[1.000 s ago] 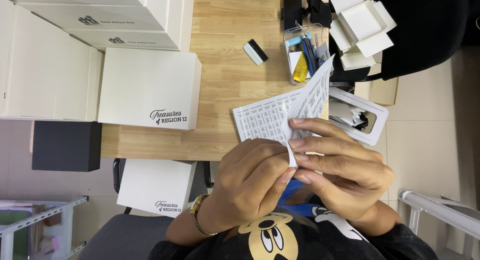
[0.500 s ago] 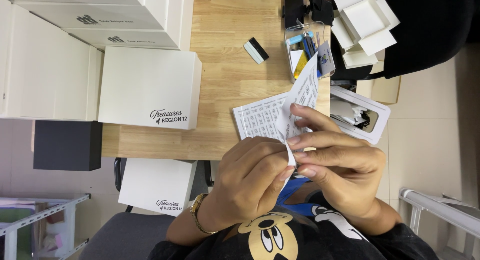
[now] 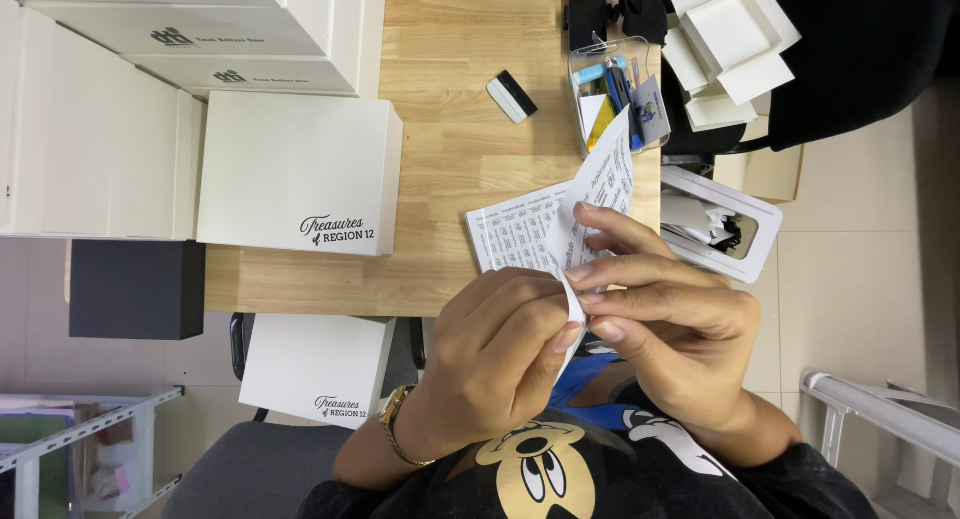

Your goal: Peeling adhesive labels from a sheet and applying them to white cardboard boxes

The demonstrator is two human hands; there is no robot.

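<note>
A white sheet of printed stickers (image 3: 520, 234) is held over the near edge of a wooden table (image 3: 450, 149). My left hand (image 3: 495, 354), with a gold bracelet at the wrist, pinches the sheet's lower edge between thumb and fingers. My right hand (image 3: 665, 314) grips the same sheet from the right, its fingers laid across the paper. The right part of the sheet is bent upward into a point.
White boxes (image 3: 295, 174) fill the table's left side; another white box (image 3: 315, 369) rests on a chair below. A clear container of pens (image 3: 615, 89), a small black-and-white scraper (image 3: 511, 95), folded white cartons (image 3: 725, 39) and a white tray (image 3: 725, 229) sit to the right.
The raised right part of the sheet has curled further upward and leftward between my hands. Both hands stay in nearly the same place.
</note>
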